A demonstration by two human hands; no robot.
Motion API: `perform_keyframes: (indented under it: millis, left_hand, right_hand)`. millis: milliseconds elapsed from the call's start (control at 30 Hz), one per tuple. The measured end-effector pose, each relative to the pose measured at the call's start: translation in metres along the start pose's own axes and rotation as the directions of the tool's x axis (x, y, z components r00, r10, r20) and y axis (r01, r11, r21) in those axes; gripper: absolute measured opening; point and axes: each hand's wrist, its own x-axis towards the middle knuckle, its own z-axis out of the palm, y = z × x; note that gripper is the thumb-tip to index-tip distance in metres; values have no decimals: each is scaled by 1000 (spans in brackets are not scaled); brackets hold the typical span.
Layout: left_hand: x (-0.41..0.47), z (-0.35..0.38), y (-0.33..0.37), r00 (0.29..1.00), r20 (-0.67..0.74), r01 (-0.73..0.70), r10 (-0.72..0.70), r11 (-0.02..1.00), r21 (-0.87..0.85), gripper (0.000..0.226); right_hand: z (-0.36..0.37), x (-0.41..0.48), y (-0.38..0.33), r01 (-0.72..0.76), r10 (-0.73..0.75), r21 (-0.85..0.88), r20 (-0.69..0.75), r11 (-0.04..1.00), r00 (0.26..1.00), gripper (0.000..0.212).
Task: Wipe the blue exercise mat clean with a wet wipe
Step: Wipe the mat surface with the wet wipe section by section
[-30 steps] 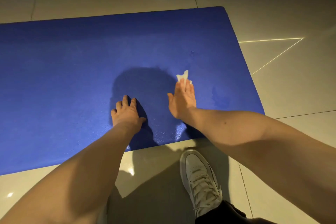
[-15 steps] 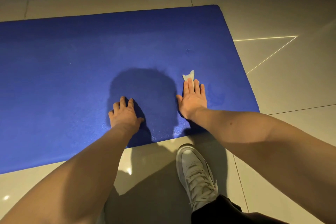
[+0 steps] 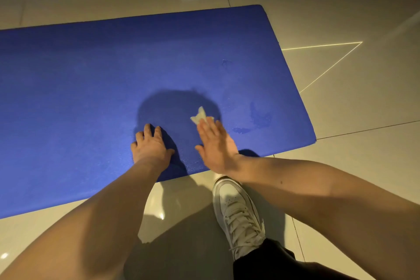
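Observation:
The blue exercise mat (image 3: 91, 88) lies flat on the tiled floor and fills the left and middle of the view. My right hand (image 3: 214, 144) lies flat on the mat near its front edge, straight fingers pressing a white wet wipe (image 3: 200, 116) whose crumpled end sticks out past the fingertips. My left hand (image 3: 151, 145) rests on the mat just to the left, fingers slightly bent, holding nothing. Dark damp streaks (image 3: 259, 118) show on the mat right of the wipe.
Beige glossy floor tiles (image 3: 341, 18) surround the mat. My white sneaker (image 3: 236, 211) stands on the floor just in front of the mat's front edge. A thin bright line of light (image 3: 329, 66) forms a triangle on the tiles to the right.
My right hand has slid the wipe to the left and a little nearer, toward my left hand, leaving damp marks to the right. My left hand has stayed planted.

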Motion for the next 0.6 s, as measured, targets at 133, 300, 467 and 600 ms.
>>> perform_keyframes:
  millis: [133,300,467,600]
  left_hand:
    - [-7,4,3,1000,-1,1,-1,1000,5,85]
    - [-12,10,7,1000,-5,11,-11,1000,1,83]
    - [-17,14,11,1000,-14,14,-14,1000,5,83]
    - [-22,18,13,1000,-17,7,-7,1000,-17,82]
  right_hand:
    - [-6,-4,37,-157,153,216,36,964,988,72]
    - [-11,-6,-4,-216,218,99,-13,971,976,75]
    - [-9,-32,-43,80,-94,174,76,981,993,70]
    - [-5,-28,-7,26,-25,29,-38,999,999,71]
